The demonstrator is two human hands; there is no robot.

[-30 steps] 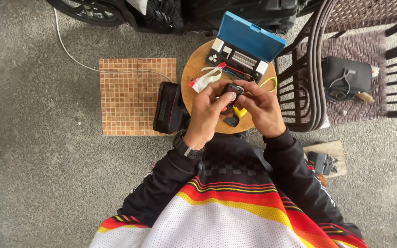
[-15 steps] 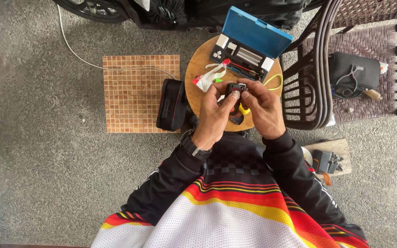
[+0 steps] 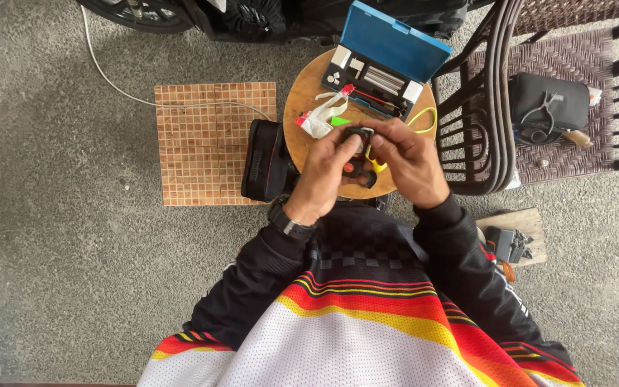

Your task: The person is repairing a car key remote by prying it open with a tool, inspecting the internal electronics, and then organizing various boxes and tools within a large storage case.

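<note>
I hold a small black device (image 3: 358,136) between both hands, just above the near half of the round wooden table (image 3: 302,107). My left hand (image 3: 326,168) grips it from the left side, fingers curled around its edge; my right hand (image 3: 411,159) closes on it from the right, fingertips pinching its top. Below it, partly hidden by my hands, a yellow-handled tool (image 3: 375,163) and something red and black lie on the tabletop. Further out on the table sit a white crumpled cloth (image 3: 322,120) with a green triangular pick (image 3: 339,121) beside it, and an open blue tool case (image 3: 385,61). A black pouch (image 3: 263,160) leans against the table's left side, on a brown tiled mat (image 3: 205,143). To the right stands a dark wicker chair (image 3: 539,107).
</note>
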